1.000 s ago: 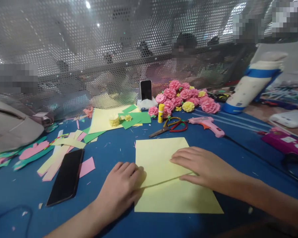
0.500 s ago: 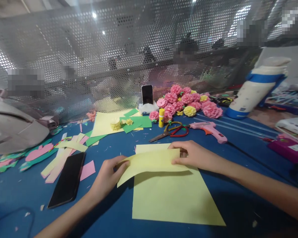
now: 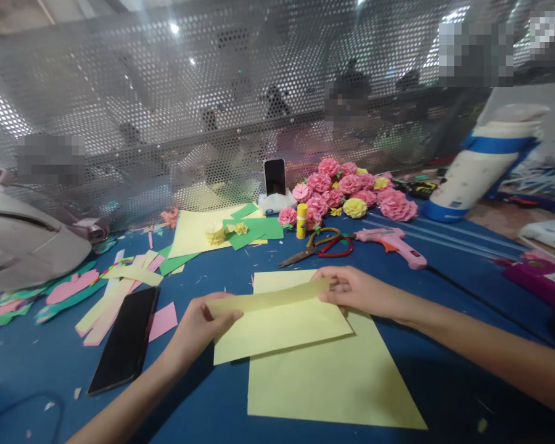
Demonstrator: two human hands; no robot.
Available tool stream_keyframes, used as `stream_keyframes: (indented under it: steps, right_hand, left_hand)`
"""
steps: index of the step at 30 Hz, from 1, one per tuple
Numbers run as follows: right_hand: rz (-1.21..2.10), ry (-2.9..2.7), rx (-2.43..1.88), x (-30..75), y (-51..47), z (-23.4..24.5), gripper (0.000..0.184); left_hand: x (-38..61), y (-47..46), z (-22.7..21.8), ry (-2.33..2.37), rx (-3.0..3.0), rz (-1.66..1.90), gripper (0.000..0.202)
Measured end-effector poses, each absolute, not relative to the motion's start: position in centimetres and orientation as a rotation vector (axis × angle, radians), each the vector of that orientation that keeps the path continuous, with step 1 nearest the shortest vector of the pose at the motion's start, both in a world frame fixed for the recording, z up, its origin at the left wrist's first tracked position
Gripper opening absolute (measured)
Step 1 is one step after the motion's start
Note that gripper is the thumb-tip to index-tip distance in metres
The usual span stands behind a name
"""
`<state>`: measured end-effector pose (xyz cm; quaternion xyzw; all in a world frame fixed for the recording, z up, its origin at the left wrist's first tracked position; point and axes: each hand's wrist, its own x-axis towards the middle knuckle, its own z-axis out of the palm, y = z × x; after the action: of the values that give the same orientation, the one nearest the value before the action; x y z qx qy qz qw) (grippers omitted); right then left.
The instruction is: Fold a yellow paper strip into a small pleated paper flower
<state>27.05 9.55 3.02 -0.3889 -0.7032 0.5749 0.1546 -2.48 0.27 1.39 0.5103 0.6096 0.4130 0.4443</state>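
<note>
A strip of yellow paper (image 3: 282, 328) is held between my two hands, its upper part bent over along its length. My left hand (image 3: 203, 324) pinches its left end, thumb in front. At the upper right corner, my right hand (image 3: 356, 290) grips it between thumb and fingers. Beneath it a larger yellow sheet (image 3: 333, 388) lies flat on the blue table. Just beyond the sheet are red-and-yellow-handled scissors (image 3: 319, 246), a yellow glue stick (image 3: 301, 221) and a pink glue gun (image 3: 393, 243).
Pink and yellow paper flowers (image 3: 351, 188) are heaped at the back, beside a propped phone (image 3: 274, 179). A black phone (image 3: 124, 336) and paper strips (image 3: 120, 290) lie left. A white bottle (image 3: 481, 166) stands right; a perforated metal panel (image 3: 189, 111) closes off the back.
The yellow strip has tilted, so its lower face now hangs toward me and its top part shows a bend. Both hands keep hold of it, nearly in place.
</note>
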Motion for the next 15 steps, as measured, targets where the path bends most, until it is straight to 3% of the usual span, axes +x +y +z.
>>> stream_keyframes:
  steps: [2,5,8,11,15]
  right_hand:
    - [1.555,-2.045,-1.094,27.0,9.3,2.9,0.040]
    - [1.046,-2.121,-1.051,27.2,8.7,3.0,0.039]
    - [0.514,-2.265,-0.771,27.5,7.8,3.7,0.044]
    - [0.189,-2.546,-0.437,27.3,6.9,4.5,0.050]
    - [-0.015,-2.658,-0.383,26.6,6.3,4.6,0.016]
  left_hand:
    - [-2.6,0.2,1.0,1.553,1.234,1.000,0.041]
    - [-2.9,0.1,0.5,1.518,1.186,1.005,0.042]
    - [-2.9,0.0,0.5,1.461,1.130,1.021,0.044]
    - [-2.9,0.0,0.6,1.449,1.111,0.995,0.043]
    - [-2.9,0.0,0.5,1.384,1.118,0.968,0.043]
